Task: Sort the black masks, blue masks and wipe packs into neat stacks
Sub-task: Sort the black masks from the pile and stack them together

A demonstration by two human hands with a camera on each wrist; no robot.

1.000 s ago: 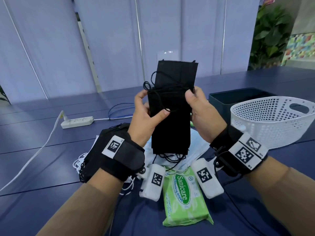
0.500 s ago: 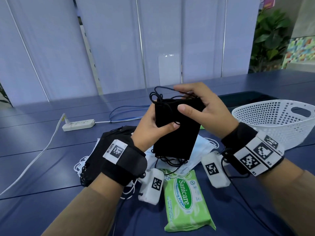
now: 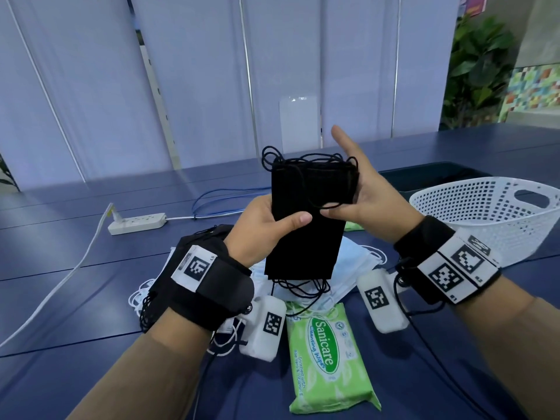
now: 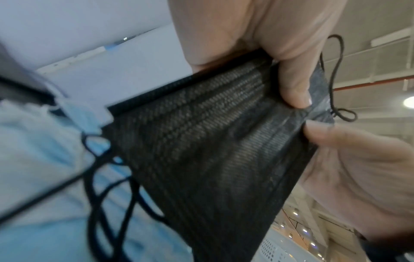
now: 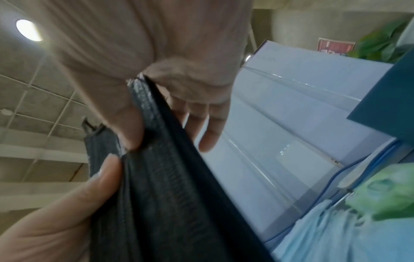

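Squaring the bundle of black masks is the step in hand, judging from the head view: the left hand clamps its grip on the bundle's left edge, thumb across the front, while the right hand pinches the right edge at about 3 o'clock, index finger raised. The bundle is held upright above the worktop, with blue masks beneath it, a Sanicare wipe pack at 6 o'clock and a white basket at 3 o'clock. To do it well, keep the left hand firm and tuck in the loose ear loops.

From the left wrist, thumb and fingers curl round the pleated stack; the edges look slightly fanned, so tapping them flush seems wise.

From the right wrist, the right thumb presses the stack's edge against the fingers behind.
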